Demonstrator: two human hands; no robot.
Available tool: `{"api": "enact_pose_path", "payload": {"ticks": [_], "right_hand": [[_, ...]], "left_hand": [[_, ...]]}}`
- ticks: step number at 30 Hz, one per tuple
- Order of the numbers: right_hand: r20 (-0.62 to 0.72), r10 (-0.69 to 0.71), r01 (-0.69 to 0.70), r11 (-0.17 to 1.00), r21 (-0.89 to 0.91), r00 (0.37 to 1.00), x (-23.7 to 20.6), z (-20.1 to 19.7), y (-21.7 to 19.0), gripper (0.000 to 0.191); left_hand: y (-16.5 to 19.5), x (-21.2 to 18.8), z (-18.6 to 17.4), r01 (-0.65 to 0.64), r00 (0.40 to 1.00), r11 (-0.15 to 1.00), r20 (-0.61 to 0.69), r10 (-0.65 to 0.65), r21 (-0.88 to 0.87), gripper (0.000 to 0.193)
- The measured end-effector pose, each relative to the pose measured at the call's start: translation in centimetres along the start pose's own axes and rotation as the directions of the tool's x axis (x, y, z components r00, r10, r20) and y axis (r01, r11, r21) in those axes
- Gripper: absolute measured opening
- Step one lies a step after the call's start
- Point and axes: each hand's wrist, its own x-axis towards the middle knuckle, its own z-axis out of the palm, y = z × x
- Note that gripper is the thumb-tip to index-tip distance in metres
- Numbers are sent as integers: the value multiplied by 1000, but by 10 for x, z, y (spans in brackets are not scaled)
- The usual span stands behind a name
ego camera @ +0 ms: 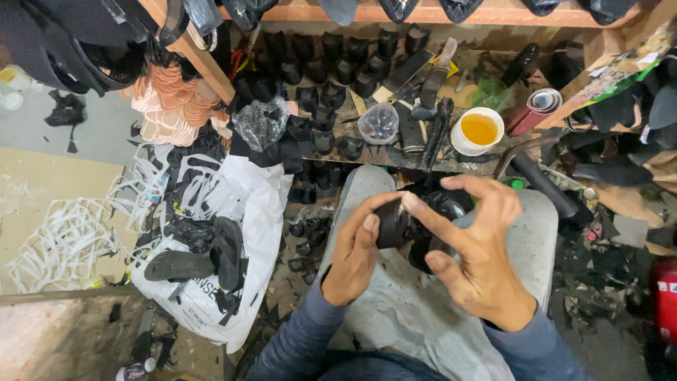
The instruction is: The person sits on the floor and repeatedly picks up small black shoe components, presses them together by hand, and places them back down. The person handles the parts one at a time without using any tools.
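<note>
A low wooden counter [395, 156] runs across the top of the view, crowded with rows of black shoe heels [331, 70], knives and hand tools [430, 92], a clear plastic bag [379, 123] and a white cup of yellow glue [479, 130]. To the left of the person's knees a big white plastic sack [233, 212] slumps on the floor, with two black sole pieces [204, 257] lying on it; white strip offcuts [63, 233] are scattered farther left, and a stack of peach-coloured insoles [166, 106] leans by a wooden shelf post.

The person sits with grey trousers [409, 310] filling the lower middle. Over the lap, the right hand [479, 257] is spread wide, its index finger and thumb pressing against a black shoe part [416, 222], seemingly a heel block joined to a shiny black piece. The left hand [356, 250] is curled around the left end of that same part, thumb on top, gripping it firmly. The part sits between both hands, just below the counter's front edge.
</note>
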Motion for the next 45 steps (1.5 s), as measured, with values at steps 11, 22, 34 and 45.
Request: {"api": "enact_pose_path", "payload": {"ticks": [11,22,34,45], "right_hand": [[26,-99,100,995,-14,995,-1,1,-4,48],[27,-59,62,993,-105,998,-2,6,-5,48],[110,-198,218,950,-224,974,2,12,18,57],[166,-146,167,979,-120,975,-2,1,14,53]], "left_hand": [[-18,0,-5,251,965,888,28,-260,-386,57],[-17,5,-7,385,905,803,17,-425,-454,52],[-29,2,-25,645,743,509,314,-591,-570,37],[-25,6,-21,610,732,529,164,-661,-591,38]]}}
